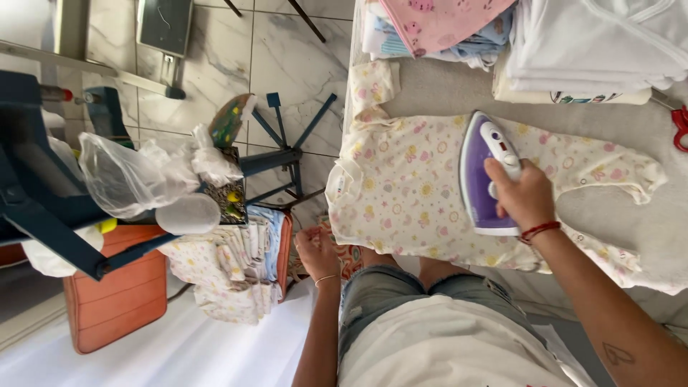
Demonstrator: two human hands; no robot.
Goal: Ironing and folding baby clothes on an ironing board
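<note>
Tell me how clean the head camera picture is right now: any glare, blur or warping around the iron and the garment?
Head view: bright, even daylight; the right hand on the purple and white iron and the patterned baby garment are sharp. The white folded stack at top right is nearly blown out, with folds faint. The white sheet at lower left is washed out. Wide-angle warping bends the blue frame at left.

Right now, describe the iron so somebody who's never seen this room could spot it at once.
Find the grey ironing surface on the right, where a cream baby garment with small flowers lies spread. On it rests the iron, gripped by the right hand. It alone is purple and white hard plastic among soft cloth.
</note>
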